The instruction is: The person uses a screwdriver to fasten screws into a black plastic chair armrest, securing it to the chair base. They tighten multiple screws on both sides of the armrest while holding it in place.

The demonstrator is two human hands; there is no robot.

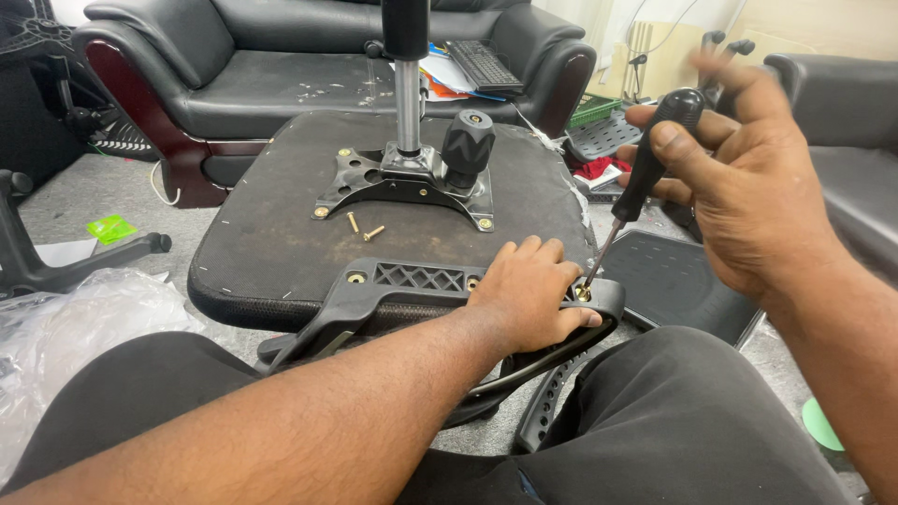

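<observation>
Left hand (pixel 524 295) presses flat on the bracket (pixel 393 299) at the seat's (pixel 281 234) 6 o'clock edge. Right hand (pixel 739 178) grips the screwdriver (pixel 645 178), tip in a screw (pixel 583 293). Risk: the tilted tip slips out towards the left fingers.

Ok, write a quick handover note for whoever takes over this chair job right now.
Left hand: pressed flat on the black armrest bracket, pinning it to the upturned seat base.
Right hand: grip on the screwdriver, tip in the bracket's right-hand screw.
Done: a screw sits in the bracket's left hole; mechanism plate is screwed on.
Left: right-hand screw not yet flush; two loose screws lie on the seat.
</observation>
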